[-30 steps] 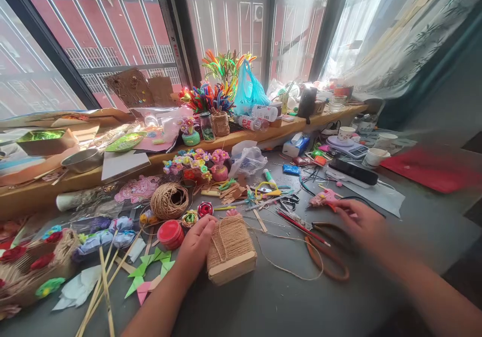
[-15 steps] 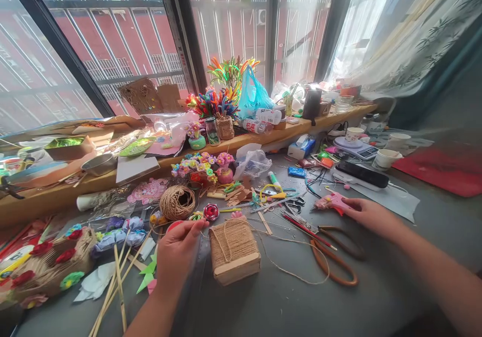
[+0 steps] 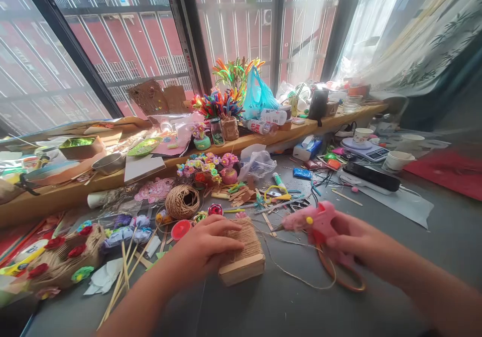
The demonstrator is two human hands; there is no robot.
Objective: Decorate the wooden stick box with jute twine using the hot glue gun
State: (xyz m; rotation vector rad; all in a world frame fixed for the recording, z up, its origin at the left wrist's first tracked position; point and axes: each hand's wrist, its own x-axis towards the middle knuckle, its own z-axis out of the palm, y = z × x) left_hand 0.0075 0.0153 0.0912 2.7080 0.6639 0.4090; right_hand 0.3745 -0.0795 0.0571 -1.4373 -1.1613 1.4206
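Observation:
My left hand [image 3: 205,246] lies on top of a small wooden block wrapped in jute twine [image 3: 243,254], fingers curled over its left side and holding it down on the grey table. My right hand [image 3: 357,244] grips a pink glue gun [image 3: 312,220], its nozzle pointing left toward the block and a little above the table. A loose end of twine [image 3: 289,271] trails from the block across the table. Brown-handled scissors [image 3: 344,276] lie under my right hand.
A ball of twine [image 3: 182,202], a red lid [image 3: 181,229], paper flowers [image 3: 207,163] and wooden sticks [image 3: 124,269] crowd the left and middle. A woven basket with flowers [image 3: 62,259] sits far left. A black power strip [image 3: 371,176], cups and a scale stand at right. A cluttered wooden sill [image 3: 263,136] runs behind.
My right hand has picked the pink glue gun up from the table and brought it left toward the block. My left hand has moved from pinching twine to resting on the block.

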